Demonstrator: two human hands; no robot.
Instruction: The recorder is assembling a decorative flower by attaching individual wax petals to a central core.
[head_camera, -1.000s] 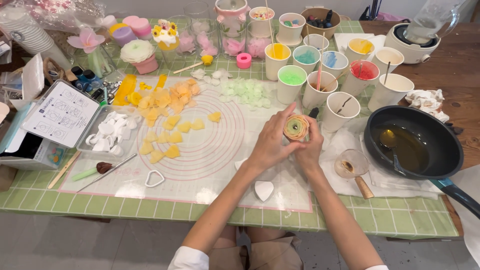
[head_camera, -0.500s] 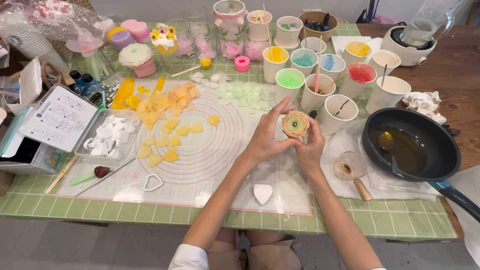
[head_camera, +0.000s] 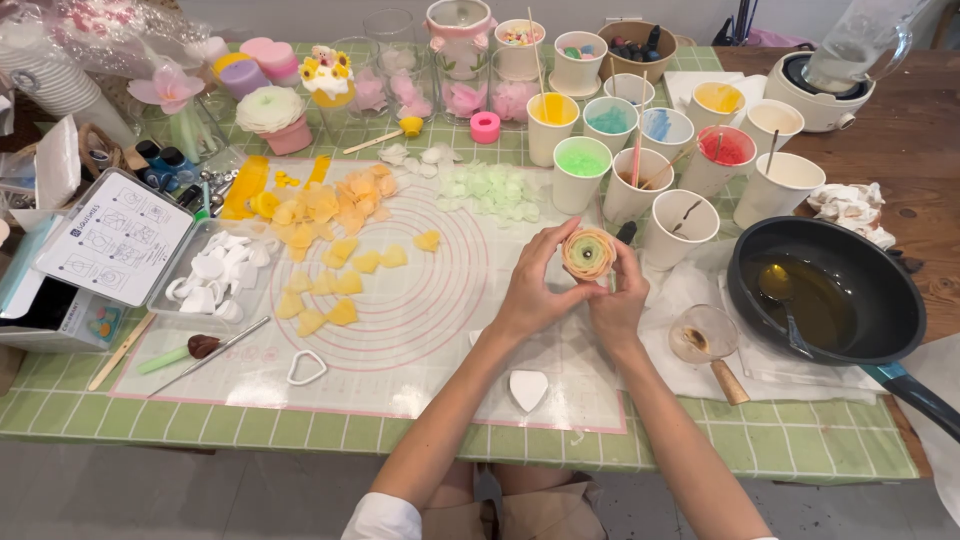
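While both hands meet above the translucent pink-ringed silicone mat (head_camera: 400, 300), a small round layered wax flower w/ peach-green petals (head_camera: 588, 253) is gripped between them, approx. centre-right of the table. Left hand (head_camera: 530, 290) fingers are curled round it from 9 o'clock; right hand (head_camera: 618, 300) fingers are pressed on from 4 o'clock. Yellow wax petals (head_camera: 340, 270) are scattered at 9 o'clock, a black pan of melted wax (head_camera: 825, 295) at 3 o'clock.
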